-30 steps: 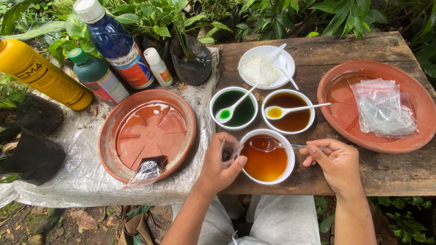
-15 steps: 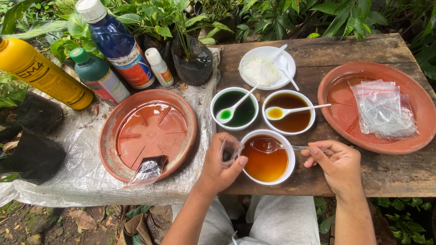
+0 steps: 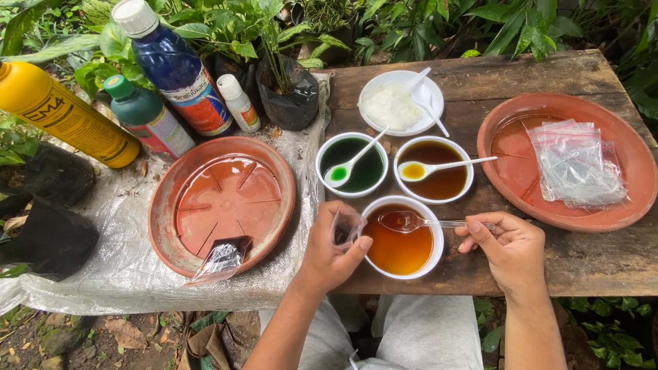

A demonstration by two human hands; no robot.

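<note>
- Small clear plastic bag (image 3: 345, 228) sits pinched in the left hand (image 3: 334, 252), held just beside the left rim of the near white bowl.
- Far left, a yellow bottle (image 3: 60, 113) lies tilted beside a green bottle (image 3: 145, 116), a blue bottle (image 3: 175, 68) and a small white bottle (image 3: 239, 103), all on a grey woven sheet (image 3: 123, 267).
- Left terracotta saucer (image 3: 223, 202) rests on that sheet, with a dark filled sachet (image 3: 221, 259) lying over its near rim.
- Left hand is closed, thumb and fingers gripping the bag's mouth.
- Near white bowl (image 3: 403, 236) holds amber liquid and stands on the wooden surface (image 3: 582, 260), between the 2 hands.
- Clear spoon (image 3: 418, 221) lies over this bowl; the right hand (image 3: 510, 248) grips its handle with curled fingers.
- Behind stand 3 more white dishes: a green-liquid bowl (image 3: 351, 164), a brown-liquid bowl (image 3: 433, 169) and a plate of white powder (image 3: 401, 103), each with a spoon.
- Right terracotta saucer (image 3: 565, 159) carries a stack of empty clear bags (image 3: 572, 164).
</note>
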